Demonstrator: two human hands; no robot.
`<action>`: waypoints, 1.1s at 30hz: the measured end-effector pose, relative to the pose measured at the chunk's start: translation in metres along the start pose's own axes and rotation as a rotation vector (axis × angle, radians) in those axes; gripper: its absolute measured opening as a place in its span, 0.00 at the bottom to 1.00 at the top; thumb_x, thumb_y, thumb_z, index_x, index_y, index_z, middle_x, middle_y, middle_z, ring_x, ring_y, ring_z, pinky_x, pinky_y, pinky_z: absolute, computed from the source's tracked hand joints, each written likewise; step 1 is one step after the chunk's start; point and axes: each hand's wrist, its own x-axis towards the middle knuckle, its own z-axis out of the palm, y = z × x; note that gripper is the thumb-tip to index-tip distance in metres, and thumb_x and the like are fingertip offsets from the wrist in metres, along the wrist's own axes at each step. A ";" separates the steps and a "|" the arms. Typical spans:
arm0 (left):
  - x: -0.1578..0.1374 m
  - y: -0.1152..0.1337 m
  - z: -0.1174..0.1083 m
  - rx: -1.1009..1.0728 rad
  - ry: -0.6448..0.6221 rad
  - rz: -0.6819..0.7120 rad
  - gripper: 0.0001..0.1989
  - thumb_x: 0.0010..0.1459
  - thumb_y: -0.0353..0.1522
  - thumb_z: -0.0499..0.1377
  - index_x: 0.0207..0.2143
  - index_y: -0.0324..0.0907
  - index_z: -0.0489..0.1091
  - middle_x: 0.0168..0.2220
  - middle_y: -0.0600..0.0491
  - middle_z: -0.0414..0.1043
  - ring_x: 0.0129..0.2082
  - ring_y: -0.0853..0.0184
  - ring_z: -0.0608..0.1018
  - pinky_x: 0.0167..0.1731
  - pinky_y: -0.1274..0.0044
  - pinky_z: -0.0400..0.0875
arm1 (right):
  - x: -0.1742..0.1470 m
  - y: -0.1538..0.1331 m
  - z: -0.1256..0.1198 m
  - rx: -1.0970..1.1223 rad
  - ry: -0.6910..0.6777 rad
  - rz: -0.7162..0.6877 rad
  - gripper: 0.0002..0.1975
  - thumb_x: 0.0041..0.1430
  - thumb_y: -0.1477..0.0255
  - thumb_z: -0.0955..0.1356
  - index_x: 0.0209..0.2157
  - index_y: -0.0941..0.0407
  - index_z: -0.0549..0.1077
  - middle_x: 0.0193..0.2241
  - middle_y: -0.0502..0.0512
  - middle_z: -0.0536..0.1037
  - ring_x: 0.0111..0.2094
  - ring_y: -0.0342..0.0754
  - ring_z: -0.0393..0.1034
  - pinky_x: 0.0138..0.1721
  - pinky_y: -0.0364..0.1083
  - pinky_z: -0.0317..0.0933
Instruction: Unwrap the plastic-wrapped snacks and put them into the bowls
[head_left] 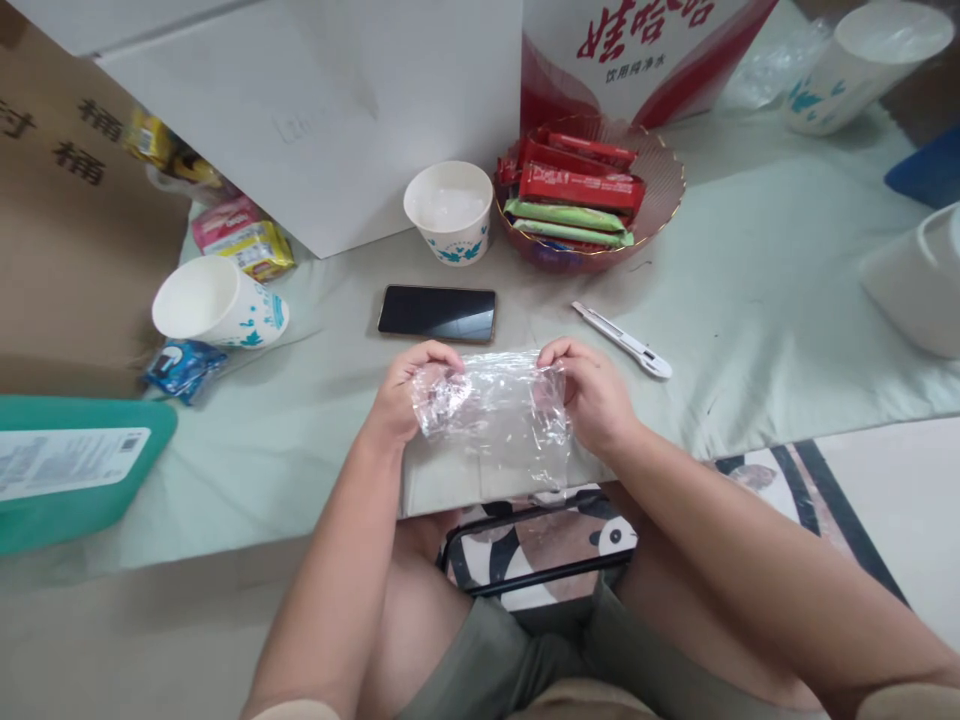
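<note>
Blk phone (436, 313) lies nr mid paper cup (456, 242), w/ gold-rimmed bowl (661, 192) of red & grn packs (581, 188) beside cup.

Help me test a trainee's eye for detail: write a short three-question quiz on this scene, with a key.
1. Name the material that the left hand and right hand both hold.
2. True or false: from the wearer's viewpoint, the phone lies to the left of the white utility knife.
3. What is in the gold-rimmed bowl?
a) loose fruit
b) red and green packets
c) folded napkins

Key
1: clear plastic
2: true
3: b
</note>
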 end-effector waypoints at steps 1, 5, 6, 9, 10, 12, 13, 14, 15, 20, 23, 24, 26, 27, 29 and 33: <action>0.000 0.001 0.000 0.008 0.010 -0.005 0.07 0.43 0.34 0.69 0.24 0.41 0.74 0.22 0.54 0.73 0.18 0.70 0.74 0.18 0.79 0.68 | 0.001 0.001 0.000 0.004 0.004 0.002 0.08 0.50 0.63 0.65 0.28 0.53 0.67 0.20 0.46 0.64 0.20 0.42 0.62 0.22 0.43 0.57; 0.000 0.003 -0.003 0.017 -0.001 0.006 0.09 0.47 0.38 0.65 0.23 0.41 0.74 0.25 0.51 0.74 0.23 0.68 0.75 0.22 0.76 0.71 | 0.002 0.003 -0.001 -0.049 0.063 -0.033 0.12 0.55 0.60 0.63 0.25 0.52 0.66 0.24 0.49 0.63 0.25 0.44 0.60 0.27 0.45 0.63; 0.000 0.002 -0.004 0.019 -0.002 0.021 0.12 0.49 0.40 0.65 0.23 0.41 0.74 0.25 0.50 0.74 0.23 0.67 0.75 0.22 0.76 0.71 | 0.002 0.004 -0.001 -0.074 0.066 -0.042 0.12 0.56 0.59 0.64 0.25 0.52 0.65 0.25 0.50 0.63 0.26 0.44 0.59 0.28 0.45 0.63; 0.000 -0.003 -0.007 0.066 0.020 0.043 0.14 0.50 0.42 0.67 0.24 0.41 0.72 0.23 0.52 0.71 0.23 0.69 0.73 0.23 0.77 0.69 | 0.000 0.005 0.000 -0.127 0.052 -0.072 0.11 0.56 0.59 0.67 0.29 0.52 0.66 0.27 0.49 0.65 0.27 0.43 0.59 0.30 0.45 0.63; 0.000 -0.004 -0.007 0.091 0.024 0.043 0.14 0.49 0.40 0.69 0.25 0.41 0.72 0.23 0.54 0.71 0.23 0.70 0.74 0.23 0.78 0.69 | -0.001 0.005 0.001 -0.133 0.047 -0.086 0.11 0.56 0.60 0.68 0.33 0.52 0.67 0.28 0.48 0.65 0.28 0.43 0.60 0.30 0.45 0.63; 0.000 -0.005 -0.007 0.120 0.020 0.039 0.14 0.47 0.37 0.71 0.27 0.41 0.70 0.25 0.56 0.71 0.23 0.71 0.74 0.23 0.80 0.68 | -0.004 0.005 0.002 -0.148 0.028 -0.101 0.15 0.55 0.62 0.70 0.41 0.51 0.67 0.29 0.46 0.67 0.28 0.43 0.63 0.31 0.45 0.63; -0.001 -0.005 -0.006 0.117 0.019 0.037 0.14 0.46 0.36 0.72 0.29 0.42 0.69 0.26 0.56 0.72 0.23 0.71 0.75 0.23 0.80 0.69 | -0.005 0.005 0.003 -0.162 0.012 -0.101 0.18 0.54 0.62 0.71 0.45 0.50 0.66 0.29 0.46 0.68 0.28 0.43 0.65 0.31 0.45 0.63; -0.001 -0.005 -0.005 0.100 0.021 0.032 0.16 0.45 0.35 0.72 0.30 0.42 0.69 0.28 0.57 0.72 0.24 0.71 0.76 0.23 0.80 0.69 | -0.005 0.004 0.003 -0.184 -0.010 -0.095 0.21 0.54 0.62 0.71 0.47 0.50 0.65 0.28 0.45 0.69 0.28 0.44 0.66 0.30 0.45 0.62; -0.002 -0.003 -0.004 0.068 0.029 0.025 0.17 0.45 0.35 0.73 0.33 0.43 0.68 0.29 0.57 0.72 0.24 0.71 0.77 0.22 0.81 0.70 | -0.006 0.004 0.004 -0.208 -0.030 -0.086 0.21 0.54 0.63 0.71 0.48 0.51 0.64 0.27 0.45 0.69 0.27 0.44 0.67 0.29 0.45 0.62; -0.005 0.003 -0.001 -0.103 -0.036 -0.080 0.32 0.41 0.34 0.76 0.47 0.45 0.67 0.38 0.55 0.76 0.31 0.66 0.83 0.27 0.79 0.76 | -0.008 0.000 0.007 -0.207 -0.039 -0.099 0.19 0.55 0.63 0.70 0.45 0.51 0.62 0.26 0.44 0.72 0.24 0.42 0.68 0.27 0.44 0.60; -0.005 0.003 -0.001 -0.084 -0.114 -0.167 0.30 0.41 0.35 0.77 0.45 0.42 0.69 0.37 0.52 0.79 0.31 0.65 0.83 0.29 0.78 0.77 | -0.007 -0.001 0.007 -0.197 -0.021 -0.117 0.19 0.55 0.63 0.70 0.46 0.51 0.62 0.26 0.43 0.71 0.23 0.42 0.68 0.26 0.44 0.61; -0.004 0.003 0.000 -0.075 -0.111 -0.178 0.28 0.41 0.35 0.77 0.44 0.42 0.70 0.36 0.53 0.79 0.30 0.66 0.83 0.29 0.78 0.77 | -0.007 -0.001 0.007 -0.202 -0.021 -0.116 0.20 0.55 0.63 0.70 0.46 0.51 0.62 0.26 0.43 0.70 0.24 0.42 0.68 0.27 0.44 0.61; -0.003 0.002 0.000 -0.075 -0.072 -0.183 0.26 0.41 0.35 0.77 0.40 0.41 0.71 0.33 0.54 0.79 0.28 0.66 0.83 0.28 0.78 0.77 | -0.007 0.000 0.005 -0.222 -0.028 -0.103 0.21 0.56 0.62 0.70 0.48 0.51 0.62 0.26 0.42 0.69 0.24 0.42 0.69 0.28 0.45 0.63; -0.002 0.001 0.001 -0.080 -0.050 -0.183 0.25 0.41 0.35 0.77 0.39 0.41 0.71 0.32 0.54 0.79 0.27 0.66 0.83 0.28 0.78 0.77 | -0.006 0.001 0.005 -0.237 -0.038 -0.093 0.22 0.56 0.61 0.70 0.49 0.51 0.62 0.26 0.42 0.69 0.25 0.43 0.70 0.29 0.45 0.63; -0.001 -0.001 0.001 -0.091 -0.017 -0.177 0.23 0.40 0.35 0.77 0.37 0.41 0.72 0.31 0.55 0.79 0.26 0.67 0.82 0.28 0.78 0.77 | -0.006 0.004 0.003 -0.273 -0.073 -0.072 0.22 0.57 0.62 0.70 0.51 0.51 0.62 0.26 0.42 0.69 0.25 0.43 0.71 0.30 0.45 0.64; -0.001 -0.004 0.003 -0.106 0.008 -0.166 0.19 0.42 0.35 0.76 0.33 0.41 0.73 0.29 0.55 0.78 0.26 0.67 0.81 0.28 0.78 0.77 | -0.006 0.009 0.000 -0.325 -0.155 -0.053 0.23 0.58 0.65 0.70 0.53 0.51 0.62 0.25 0.43 0.71 0.26 0.44 0.70 0.28 0.44 0.60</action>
